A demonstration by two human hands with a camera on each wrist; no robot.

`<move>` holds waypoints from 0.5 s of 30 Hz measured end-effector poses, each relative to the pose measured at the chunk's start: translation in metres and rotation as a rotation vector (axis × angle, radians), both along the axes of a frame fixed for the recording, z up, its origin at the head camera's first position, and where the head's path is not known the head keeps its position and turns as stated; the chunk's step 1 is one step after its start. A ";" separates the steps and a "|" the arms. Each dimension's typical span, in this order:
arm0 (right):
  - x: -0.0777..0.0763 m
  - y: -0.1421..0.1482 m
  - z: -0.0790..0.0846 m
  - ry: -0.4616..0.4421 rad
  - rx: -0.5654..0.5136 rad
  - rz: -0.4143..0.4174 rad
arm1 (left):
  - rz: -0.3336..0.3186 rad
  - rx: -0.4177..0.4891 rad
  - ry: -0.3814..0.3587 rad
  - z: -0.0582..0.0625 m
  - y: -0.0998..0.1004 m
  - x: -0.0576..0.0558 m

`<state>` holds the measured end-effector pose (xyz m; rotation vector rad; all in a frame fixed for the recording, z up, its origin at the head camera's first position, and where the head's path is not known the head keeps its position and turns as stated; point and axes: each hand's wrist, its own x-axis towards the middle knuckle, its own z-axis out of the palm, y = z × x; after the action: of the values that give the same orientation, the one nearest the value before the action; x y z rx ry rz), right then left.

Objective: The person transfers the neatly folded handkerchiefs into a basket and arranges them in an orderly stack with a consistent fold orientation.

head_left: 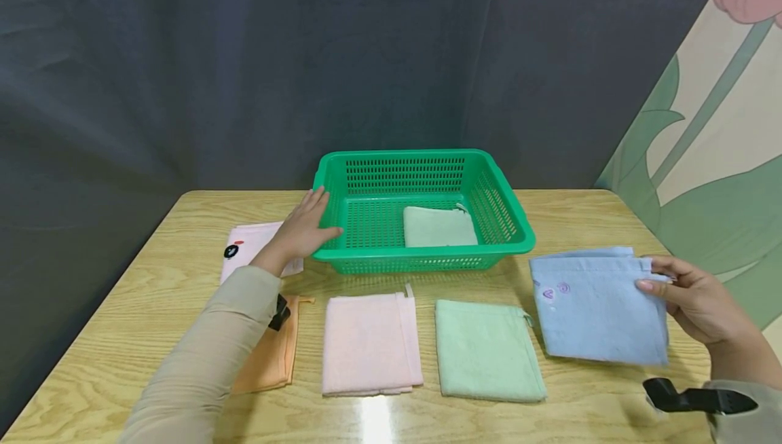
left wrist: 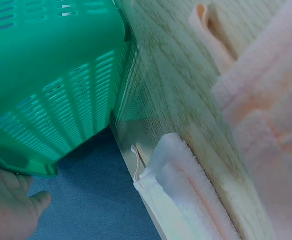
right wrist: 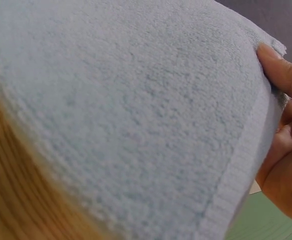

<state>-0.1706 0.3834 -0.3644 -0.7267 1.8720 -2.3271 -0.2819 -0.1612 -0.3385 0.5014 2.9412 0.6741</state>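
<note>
A folded blue towel (head_left: 601,308) with small purple embroidery is lifted at the right side of the table. My right hand (head_left: 702,294) pinches its right edge, thumb on the near face; the right wrist view shows the terry cloth (right wrist: 136,115) and the thumb close up. My left hand (head_left: 305,227) rests at the left rim of a green plastic basket (head_left: 403,252), its fingers extended and thumb spread. In the left wrist view that hand (left wrist: 8,205) shows only partly, beside the basket's corner. Inside the basket, toward the right, lies a folded pale green-white towel (head_left: 438,228).
A folded pink towel (head_left: 371,345) and a green towel (head_left: 489,350) lie in front of the basket. Partly under my left arm are an orange towel (head_left: 269,359) and a pale pink towel (head_left: 253,244) with a black-and-red motif. The wooden table (head_left: 153,281) meets a dark curtain behind.
</note>
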 end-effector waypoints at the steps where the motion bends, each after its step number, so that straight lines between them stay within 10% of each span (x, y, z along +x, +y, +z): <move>1: 0.000 0.000 0.001 0.002 -0.003 0.003 | 0.000 -0.001 0.001 0.000 0.000 0.000; 15: -0.004 -0.006 0.005 0.021 -0.008 0.020 | 0.001 -0.011 -0.006 -0.001 0.000 -0.001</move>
<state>-0.1742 0.3778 -0.3598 -0.7699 1.8560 -2.3245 -0.2827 -0.1617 -0.3391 0.4964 2.9384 0.6576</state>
